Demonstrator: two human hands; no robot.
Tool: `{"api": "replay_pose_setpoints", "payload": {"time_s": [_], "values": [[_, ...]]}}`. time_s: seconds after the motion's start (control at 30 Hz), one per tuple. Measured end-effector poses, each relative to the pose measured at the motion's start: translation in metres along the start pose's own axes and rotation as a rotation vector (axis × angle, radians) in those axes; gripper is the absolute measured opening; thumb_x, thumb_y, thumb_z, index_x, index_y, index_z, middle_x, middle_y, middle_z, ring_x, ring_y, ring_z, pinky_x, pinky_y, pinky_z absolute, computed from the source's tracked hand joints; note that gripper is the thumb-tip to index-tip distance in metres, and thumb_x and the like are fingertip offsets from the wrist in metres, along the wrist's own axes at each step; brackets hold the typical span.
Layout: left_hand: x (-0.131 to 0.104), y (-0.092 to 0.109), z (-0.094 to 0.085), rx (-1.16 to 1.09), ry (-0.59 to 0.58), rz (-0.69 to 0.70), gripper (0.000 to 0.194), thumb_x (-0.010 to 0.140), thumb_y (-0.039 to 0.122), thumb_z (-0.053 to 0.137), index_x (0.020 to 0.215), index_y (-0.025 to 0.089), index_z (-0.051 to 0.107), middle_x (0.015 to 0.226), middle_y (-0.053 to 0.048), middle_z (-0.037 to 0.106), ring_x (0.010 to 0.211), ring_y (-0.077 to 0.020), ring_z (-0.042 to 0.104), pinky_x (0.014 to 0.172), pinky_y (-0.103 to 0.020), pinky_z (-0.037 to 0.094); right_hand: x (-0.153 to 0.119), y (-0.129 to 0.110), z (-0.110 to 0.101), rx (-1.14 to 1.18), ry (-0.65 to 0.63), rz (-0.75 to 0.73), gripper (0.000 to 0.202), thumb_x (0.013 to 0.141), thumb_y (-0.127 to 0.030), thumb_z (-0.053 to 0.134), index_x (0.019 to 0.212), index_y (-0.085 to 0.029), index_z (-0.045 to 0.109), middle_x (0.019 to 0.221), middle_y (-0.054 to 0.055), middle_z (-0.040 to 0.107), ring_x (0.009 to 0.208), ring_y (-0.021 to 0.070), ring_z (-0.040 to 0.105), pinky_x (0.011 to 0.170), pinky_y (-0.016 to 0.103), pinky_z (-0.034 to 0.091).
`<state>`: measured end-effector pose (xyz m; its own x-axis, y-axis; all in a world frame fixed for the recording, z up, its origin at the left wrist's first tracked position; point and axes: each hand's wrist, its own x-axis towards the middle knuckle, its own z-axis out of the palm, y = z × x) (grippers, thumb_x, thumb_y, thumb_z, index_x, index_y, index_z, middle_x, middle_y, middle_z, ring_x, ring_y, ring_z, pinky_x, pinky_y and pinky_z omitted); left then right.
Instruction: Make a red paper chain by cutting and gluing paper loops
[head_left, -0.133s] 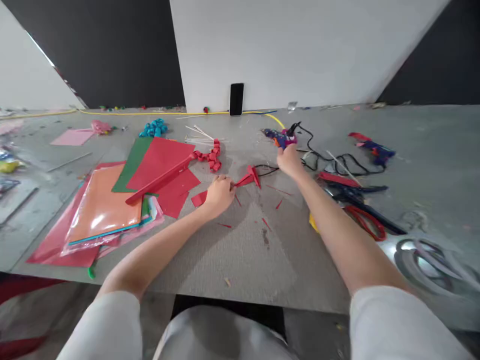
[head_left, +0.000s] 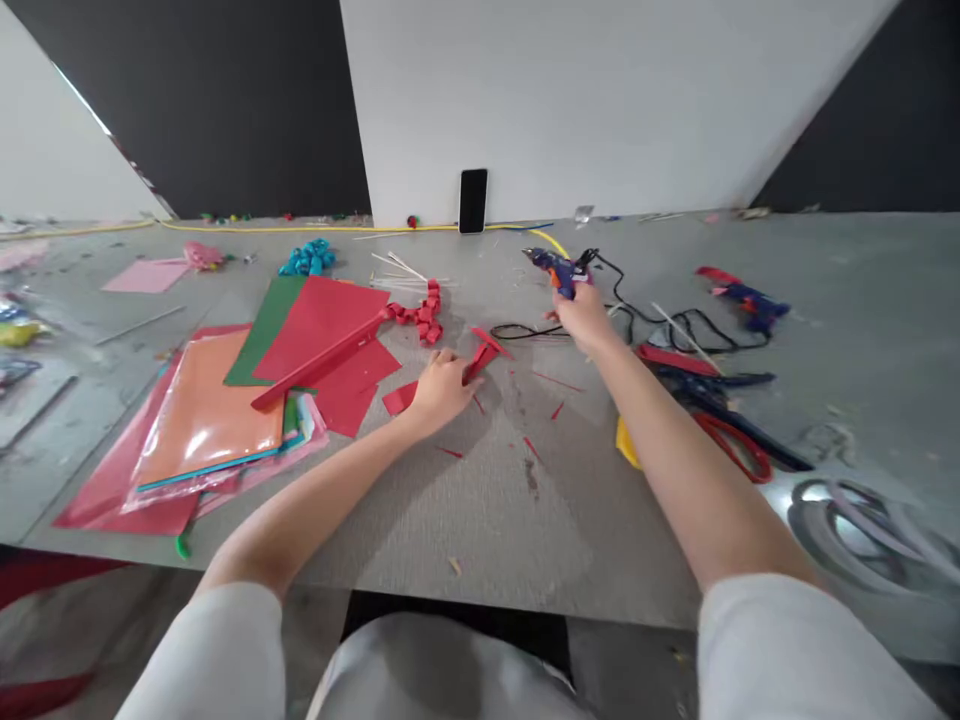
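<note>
My left hand (head_left: pixel 439 386) pinches a small folded red paper piece (head_left: pixel 481 355) near the middle of the grey table (head_left: pixel 480 500). Farther back, my right hand (head_left: pixel 585 318) grips the handle of a blue and orange glue gun (head_left: pixel 556 268), lifted a little off the table with its nozzle pointing left. The gun's black cord (head_left: pixel 652 315) trails to the right. A red paper chain (head_left: pixel 421 313) lies just behind my left hand, joined to a long red strip (head_left: pixel 322 362).
Stacked coloured paper sheets (head_left: pixel 217 410) lie at the left. Scissors with red handles (head_left: pixel 731 440) and a second glue gun (head_left: pixel 742 292) sit at the right. A black phone (head_left: pixel 473 200) leans on the white wall. A yellow cable runs along the back edge.
My right hand has taken the glue gun up and pulled it slightly nearer. The red paper piece in my left hand has tilted and shifted left.
</note>
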<state>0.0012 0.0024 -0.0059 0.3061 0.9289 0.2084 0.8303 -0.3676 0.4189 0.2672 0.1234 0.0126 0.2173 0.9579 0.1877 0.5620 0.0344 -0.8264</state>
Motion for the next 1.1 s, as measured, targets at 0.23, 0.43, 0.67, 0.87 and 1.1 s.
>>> {"api": "replay_pose_setpoints", "payload": {"time_s": [0.23,0.43,0.67,0.87,1.1], "values": [[0.003,-0.002,0.003,0.081,0.039,0.045,0.023,0.103,0.023,0.060,0.103,0.015,0.081,0.111,-0.014,0.070,0.114,-0.0299,0.061,0.097,-0.038,0.054,-0.003,-0.024,0.003,0.481,0.120,0.117,0.031,0.086,-0.036,0.065,0.111,-0.028,0.048,0.077,-0.004,0.055,0.055,0.0180,0.066,0.055,0.035,0.059],[0.005,-0.011,0.002,0.137,0.137,0.103,0.030,0.106,0.019,0.049,0.099,0.016,0.078,0.110,-0.015,0.070,0.112,-0.0287,0.061,0.096,-0.039,0.053,0.005,-0.022,-0.014,0.490,0.645,-0.191,0.042,0.103,-0.061,0.037,0.128,-0.027,0.038,0.091,0.004,0.058,0.068,0.0203,0.066,0.066,0.039,0.059],[0.013,-0.018,-0.002,-0.287,0.250,-0.052,0.019,0.105,0.015,0.050,0.099,0.015,0.068,0.092,-0.011,0.073,0.085,-0.0204,0.065,0.081,-0.032,0.049,-0.013,-0.028,-0.026,0.508,0.381,-0.207,0.047,0.093,-0.069,0.055,0.116,-0.031,0.042,0.078,-0.002,0.055,0.064,0.0210,0.067,0.058,0.036,0.053],[0.009,-0.009,-0.004,-0.592,0.382,-0.062,0.018,0.104,0.025,0.056,0.095,0.017,0.069,0.080,-0.004,0.073,0.068,-0.0127,0.061,0.069,-0.023,0.044,-0.073,-0.058,0.003,0.583,-0.091,-0.062,0.066,0.060,-0.067,0.092,0.090,-0.029,0.048,0.077,-0.001,0.068,0.057,0.0164,0.064,0.043,0.029,0.044],[0.004,-0.001,-0.010,-0.475,0.630,0.196,0.018,0.105,0.027,0.059,0.103,0.020,0.075,0.089,-0.007,0.076,0.075,-0.0145,0.067,0.073,-0.026,0.052,-0.105,-0.086,0.017,0.707,-0.293,0.032,0.060,0.064,-0.068,0.093,0.077,-0.026,0.051,0.077,0.006,0.073,0.067,0.0221,0.072,0.054,0.035,0.056]]}}
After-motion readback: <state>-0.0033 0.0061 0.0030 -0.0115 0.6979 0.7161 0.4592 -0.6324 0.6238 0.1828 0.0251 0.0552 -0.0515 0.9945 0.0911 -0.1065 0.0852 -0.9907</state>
